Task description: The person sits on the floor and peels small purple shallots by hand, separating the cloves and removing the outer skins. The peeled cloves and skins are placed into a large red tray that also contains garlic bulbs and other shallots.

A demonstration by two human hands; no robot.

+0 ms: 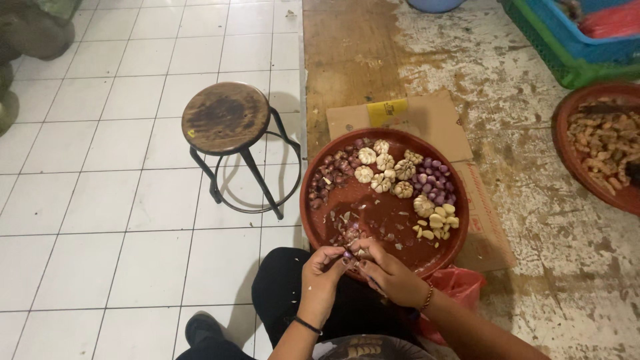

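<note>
Peeling seems about half done: peeled cloves (pixel 437 221) and purple shallots (pixel 435 181) are heaped on the round tray (pixel 319 213), while whole garlic bulbs (pixel 383 172) and unpeeled shallots (pixel 331 172) remain. A small shallot (pixel 347 254) is pinched between left hand (pixel 320 277) and right hand (pixel 390 273), both closed around it, over the near rim. Its axis cannot be told.

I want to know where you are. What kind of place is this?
Probably a kitchen work area. Both hands peel a small shallot over a red tray of garlic on a worn wooden table, with a stool beside it.
</note>
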